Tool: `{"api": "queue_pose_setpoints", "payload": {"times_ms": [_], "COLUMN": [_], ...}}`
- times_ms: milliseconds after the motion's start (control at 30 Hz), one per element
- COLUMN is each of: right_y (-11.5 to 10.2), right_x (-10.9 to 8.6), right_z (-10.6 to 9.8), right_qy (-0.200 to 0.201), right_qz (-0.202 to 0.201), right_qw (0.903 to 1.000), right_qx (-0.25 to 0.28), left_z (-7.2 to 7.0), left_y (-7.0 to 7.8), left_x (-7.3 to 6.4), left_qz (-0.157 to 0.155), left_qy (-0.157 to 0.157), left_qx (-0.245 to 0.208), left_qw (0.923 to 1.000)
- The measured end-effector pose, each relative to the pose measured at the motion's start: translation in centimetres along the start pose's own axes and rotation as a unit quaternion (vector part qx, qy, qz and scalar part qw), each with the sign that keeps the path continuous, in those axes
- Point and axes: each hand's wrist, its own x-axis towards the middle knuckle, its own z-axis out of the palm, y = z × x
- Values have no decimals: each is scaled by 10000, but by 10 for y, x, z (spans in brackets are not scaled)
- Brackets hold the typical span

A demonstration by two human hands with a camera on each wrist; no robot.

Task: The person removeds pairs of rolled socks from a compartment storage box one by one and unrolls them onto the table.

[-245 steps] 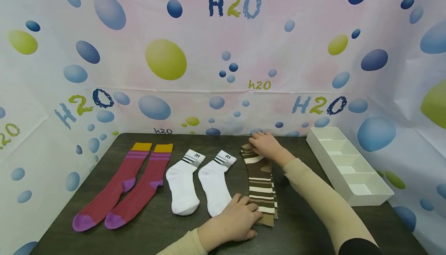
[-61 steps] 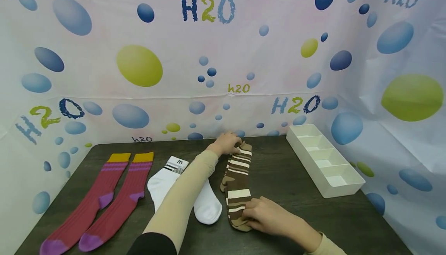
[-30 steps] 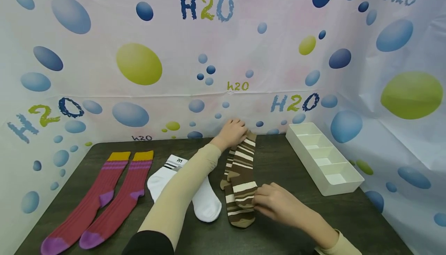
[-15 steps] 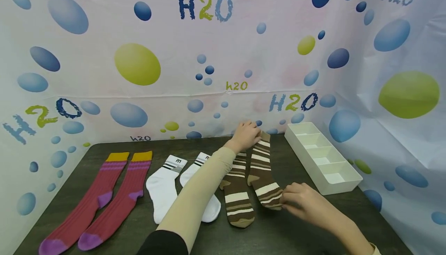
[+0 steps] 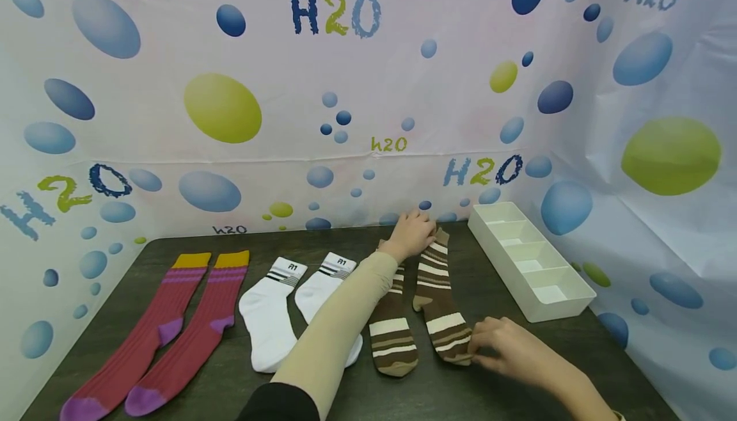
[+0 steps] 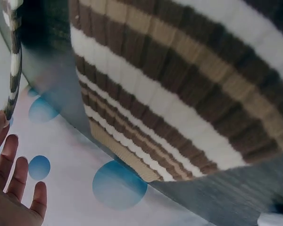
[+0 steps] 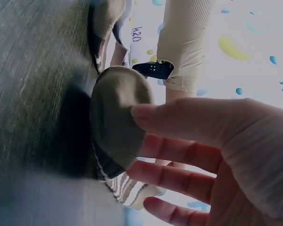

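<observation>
Two brown, tan and white striped socks lie side by side at the middle right in the head view. My left hand reaches across the left striped sock and pinches the cuff of the right striped sock. That thin pinched edge also shows at the left border of the left wrist view, while the left sock's ribbed leg fills much of it. My right hand pinches the right sock's tan toe between thumb and fingers, with the toe raised over the table in the right wrist view.
Left of the striped socks lie two white ankle socks, one partly behind my left sleeve. Two red socks with yellow cuffs lie farther left. A white tray with several compartments stands at the right. A printed sheet hangs behind the table.
The striped socks lay one on the other. My hands, holding the upper sock by cuff and toe, have moved it right, so it now lies beside the other.
</observation>
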Motion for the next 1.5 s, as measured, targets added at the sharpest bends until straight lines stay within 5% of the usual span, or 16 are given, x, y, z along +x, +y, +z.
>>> {"api": "queue_pose_setpoints", "payload": {"times_ms": [233,500,800,1100,1333,1500], "right_y": [-3,-3,6,7,11,13], "right_x": [3,7,10,9,8,13], "right_z": [1,2,14,19,10,-6], "right_qy": [-444,-241,-1340,-1897,-1560,-1139], "right_qz": [281,876,1166,1722,1593,1454], "right_qw": [9983,9958,9840,9653,9743,9828], "right_qx": [270,-97,112,511,317,-8], "left_z": [1,-5,-11,-8,-15,-38], "left_y": [0,-3,-6,-6,-10,-24], "left_x": [-5,-10,-25,-25,-25,-35], "left_qz": [-311,-413,-419,-513,-313,-204], "left_qy": [-778,-1670,-2739,-2798,-2620,-2361], "left_qx": [-34,142,-371,-326,-189,-173], "left_qw": [9965,9850,9601,9581,9644,9714]}}
